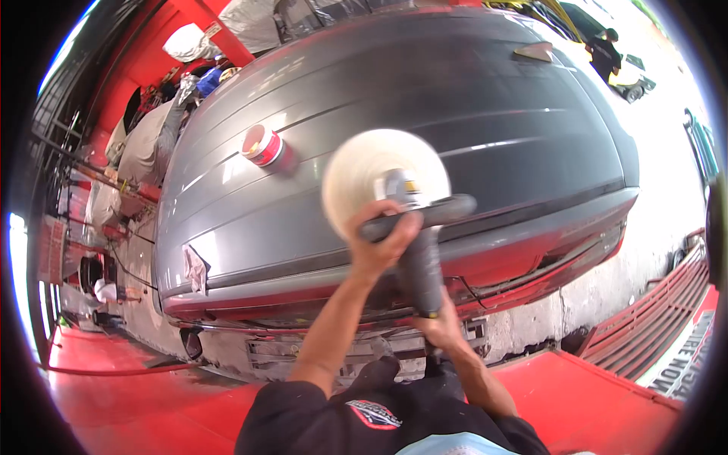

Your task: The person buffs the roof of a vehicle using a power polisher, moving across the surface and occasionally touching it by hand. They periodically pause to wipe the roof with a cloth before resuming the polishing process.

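Observation:
A rotary polisher (419, 262) with a round, cream-white pad (387, 152) is in both my hands. The pad lies over the grey van roof (485, 106), its edge blurred as if spinning. My left hand (385, 236) is wrapped around the left part of the dark cross handle (453, 210) near the pad. Lower down, my right hand (441, 327) is closed around the rear end of the polisher's body; some of its fingers are hidden beneath.
On the roof stand a red-and-white tub (263, 145) and a fin-shaped antenna (535, 51); a pinkish cloth (195, 269) lies near its left edge. A slatted red bench (644, 318) is at right. A person (604, 54) stands beyond the van, another (110, 291) at far left.

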Action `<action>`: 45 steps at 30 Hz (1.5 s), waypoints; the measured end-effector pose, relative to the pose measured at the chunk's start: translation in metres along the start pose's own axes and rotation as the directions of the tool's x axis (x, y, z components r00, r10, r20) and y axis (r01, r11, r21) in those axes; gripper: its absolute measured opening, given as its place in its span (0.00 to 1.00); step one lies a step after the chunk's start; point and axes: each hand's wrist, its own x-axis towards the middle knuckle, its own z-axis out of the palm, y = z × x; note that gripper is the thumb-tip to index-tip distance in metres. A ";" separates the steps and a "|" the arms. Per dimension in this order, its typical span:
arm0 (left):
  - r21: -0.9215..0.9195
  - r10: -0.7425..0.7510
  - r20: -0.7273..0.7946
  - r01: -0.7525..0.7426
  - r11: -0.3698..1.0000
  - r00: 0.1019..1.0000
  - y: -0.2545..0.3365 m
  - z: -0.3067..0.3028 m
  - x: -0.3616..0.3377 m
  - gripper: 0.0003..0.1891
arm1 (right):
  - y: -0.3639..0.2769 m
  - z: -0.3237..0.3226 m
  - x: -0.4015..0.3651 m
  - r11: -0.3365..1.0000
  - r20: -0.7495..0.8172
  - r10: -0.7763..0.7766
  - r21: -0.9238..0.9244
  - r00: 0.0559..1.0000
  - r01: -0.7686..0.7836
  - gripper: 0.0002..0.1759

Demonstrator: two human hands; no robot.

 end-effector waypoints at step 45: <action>0.066 0.135 0.380 -0.173 0.983 0.915 0.005 0.022 0.014 0.08 | 0.022 0.063 -0.019 0.946 -0.177 0.156 0.311 0.972 -0.095 0.36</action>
